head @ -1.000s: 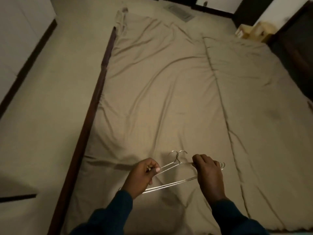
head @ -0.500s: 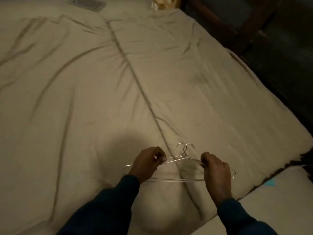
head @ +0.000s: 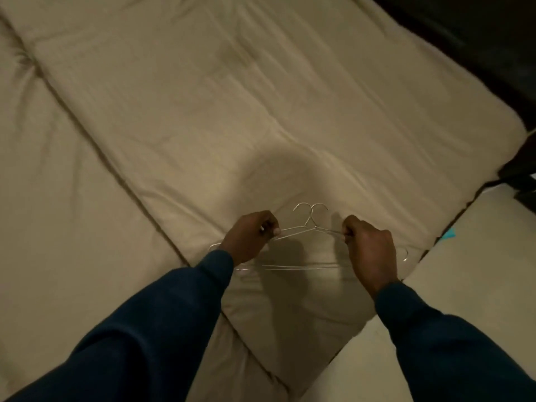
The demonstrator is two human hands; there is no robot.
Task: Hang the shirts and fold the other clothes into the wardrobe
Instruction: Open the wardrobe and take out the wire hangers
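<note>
Nearest are two dark blue sleeves (head: 179, 314), reaching forward over the corner of the bed (head: 203, 126). The left hand (head: 249, 239) pinches the left shoulder wire of the wire hangers (head: 310, 227), with the fingers curled tightly on it. The right hand (head: 368, 248) grips the right shoulder wire, its fingers also closed around the metal. Two hooks cross at the top, so probably the hands hold both sides to pull the hangers apart. They are held low over the beige sheet. Farther away the bed continues; no shirts or wardrobe are visible. At the far right is dark furniture (head: 478, 39).
</note>
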